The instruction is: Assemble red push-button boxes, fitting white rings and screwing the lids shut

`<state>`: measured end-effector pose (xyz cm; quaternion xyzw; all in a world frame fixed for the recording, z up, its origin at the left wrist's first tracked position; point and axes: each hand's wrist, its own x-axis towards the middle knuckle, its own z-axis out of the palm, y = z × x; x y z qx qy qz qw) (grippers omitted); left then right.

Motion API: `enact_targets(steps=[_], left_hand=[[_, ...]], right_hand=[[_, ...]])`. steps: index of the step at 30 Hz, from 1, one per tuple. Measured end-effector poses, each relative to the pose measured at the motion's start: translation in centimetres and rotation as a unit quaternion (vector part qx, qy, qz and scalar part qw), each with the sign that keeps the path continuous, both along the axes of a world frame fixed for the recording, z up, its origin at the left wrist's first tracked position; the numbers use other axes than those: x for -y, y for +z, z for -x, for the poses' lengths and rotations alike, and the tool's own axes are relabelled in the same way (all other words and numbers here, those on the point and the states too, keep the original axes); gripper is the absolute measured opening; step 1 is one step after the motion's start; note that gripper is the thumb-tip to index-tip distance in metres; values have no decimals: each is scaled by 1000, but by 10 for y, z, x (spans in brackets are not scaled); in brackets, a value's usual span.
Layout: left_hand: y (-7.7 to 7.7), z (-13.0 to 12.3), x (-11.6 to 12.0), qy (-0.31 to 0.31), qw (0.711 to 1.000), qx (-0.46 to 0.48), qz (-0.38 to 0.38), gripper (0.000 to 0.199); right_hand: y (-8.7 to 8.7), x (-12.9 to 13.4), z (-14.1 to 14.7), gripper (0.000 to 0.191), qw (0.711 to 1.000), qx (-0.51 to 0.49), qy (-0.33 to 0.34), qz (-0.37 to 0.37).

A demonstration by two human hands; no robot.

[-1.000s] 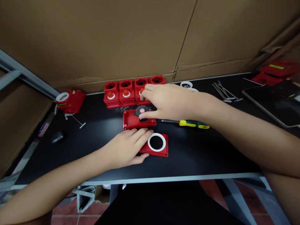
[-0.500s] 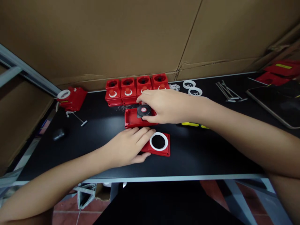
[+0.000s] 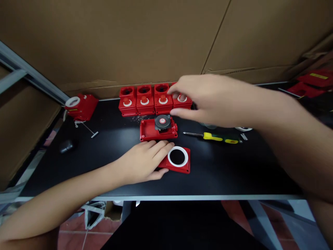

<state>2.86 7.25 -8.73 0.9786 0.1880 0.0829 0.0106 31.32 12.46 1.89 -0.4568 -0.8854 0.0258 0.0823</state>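
Observation:
My left hand [image 3: 145, 160] is closed over the left part of a red cover [image 3: 185, 168], which has a white ring [image 3: 178, 156] around a dark round opening. Just beyond it lies an open red box base [image 3: 149, 130] with a black round part [image 3: 162, 121] standing at its right side. My right hand [image 3: 200, 99] is in the air above and to the right of that base, fingers apart and nothing visible between them. Behind its fingertips stands the rightmost unit of a row of red boxes [image 3: 145, 100].
A yellow-handled screwdriver [image 3: 212, 136] lies right of the base. A red box [image 3: 84, 107] with a white ring and a pull rod [image 3: 94, 134] sit at the left, near a small black object [image 3: 66, 146]. More red parts [image 3: 312, 83] are at the far right, before a cardboard wall [image 3: 130, 41].
My right hand has let go of the black round part and moved up and right. The screwdriver now shows more fully. My left hand stays on the cover.

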Motion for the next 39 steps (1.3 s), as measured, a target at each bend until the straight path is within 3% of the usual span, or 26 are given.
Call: enact_targets(steps=[3, 8, 12, 16, 18, 20, 26, 31, 33, 37, 39], left_hand=[[0, 0, 0, -4, 1000, 5, -7, 60], [1, -1, 0, -2, 1000, 8, -6, 61], [1, -2, -2, 0, 1000, 19, 0, 54], [4, -3, -4, -1, 1000, 17, 5, 50], [5, -3, -5, -2, 1000, 14, 7, 50], [6, -3, -4, -2, 1000, 13, 10, 50], [9, 1, -3, -4, 1000, 19, 24, 54], [23, 7, -9, -7, 995, 98, 11, 58], [30, 11, -14, 20, 988, 150, -30, 64], [38, 21, -28, 136, 954, 234, -127, 70], [37, 25, -35, 169, 948, 250, -105, 70]], right_hand=[[7, 11, -33, 55, 997, -18, -49, -51], [-7, 29, -95, 57, 986, -56, -156, -22], [-11, 37, -143, 65, 957, -72, -251, 127], [-17, 34, -169, 57, 898, 53, -274, 340], [-26, 31, -172, 52, 870, 98, -278, 395], [-37, 29, -170, 49, 872, 114, -258, 400], [-49, 34, -155, 28, 932, 48, -159, 322], [-50, 36, -131, 41, 970, -18, -66, 233], [-55, 34, -121, 43, 976, -17, -35, 212], [-62, 33, -105, 36, 974, 12, -28, 225], [-63, 34, -101, 34, 971, 26, -36, 234]])
